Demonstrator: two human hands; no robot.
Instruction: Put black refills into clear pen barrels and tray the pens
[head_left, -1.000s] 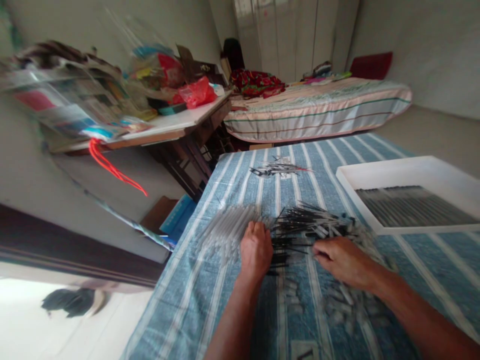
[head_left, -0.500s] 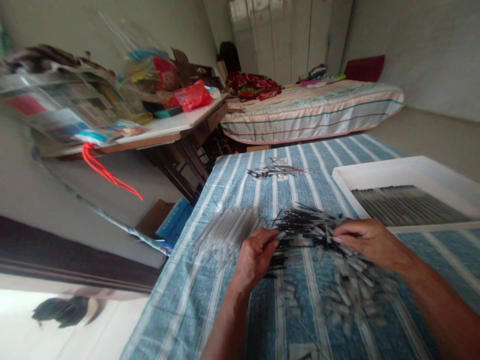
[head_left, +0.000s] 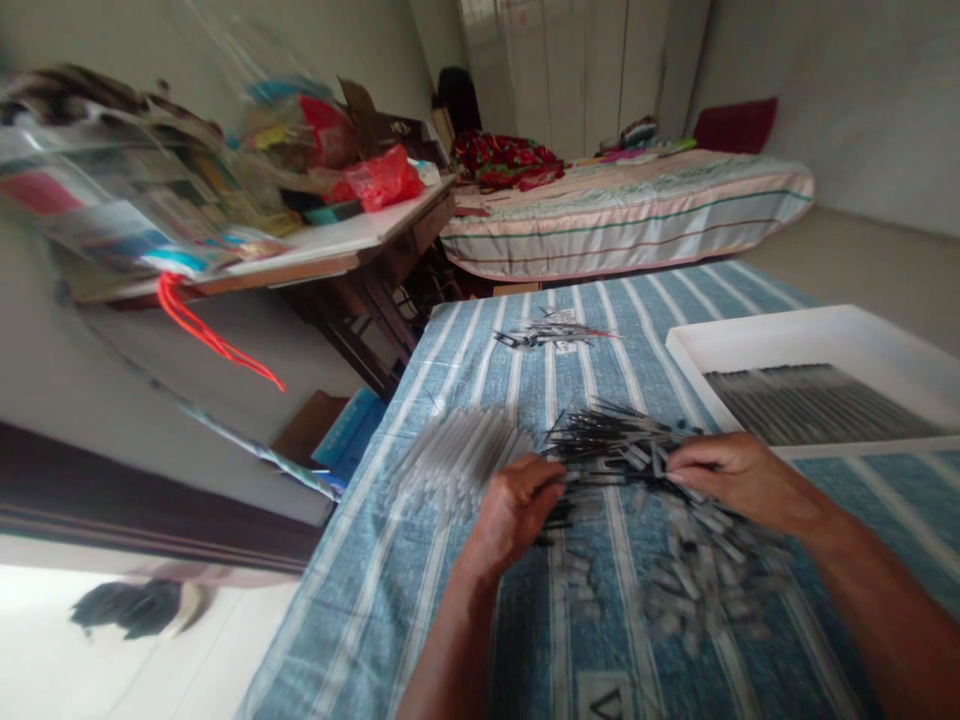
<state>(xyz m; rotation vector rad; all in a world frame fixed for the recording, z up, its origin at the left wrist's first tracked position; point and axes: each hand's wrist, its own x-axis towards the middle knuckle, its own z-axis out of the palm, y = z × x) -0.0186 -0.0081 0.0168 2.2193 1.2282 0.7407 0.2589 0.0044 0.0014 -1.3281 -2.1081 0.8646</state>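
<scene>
My left hand [head_left: 517, 505] is closed in a pinch, with a thin dark stick, seemingly a pen refill [head_left: 600, 479], running from its fingertips toward the right hand. My right hand [head_left: 739, 478] also pinches, at the edge of the parts; what lies in its fingers is too blurred to make out. Between and beyond the hands spreads a heap of black pen refills [head_left: 611, 430]. Translucent pen barrels [head_left: 469, 445] lie in a row beyond my left hand. Small grey caps [head_left: 705, 590] are piled below my right hand, and a few more caps [head_left: 581, 580] lie between my forearms.
A white tray [head_left: 757, 325] at the right holds a row of dark-tipped pens [head_left: 817, 405]. Loose thin parts [head_left: 551, 333] lie toward the far end of the striped tablecloth [head_left: 360, 600]. A cluttered side table [head_left: 330, 255] stands left; a bed [head_left: 630, 225] is behind.
My left hand has shifted slightly right, toward the right hand. My right hand stays at nearly the same spot, still pinching. The view has tilted a little.
</scene>
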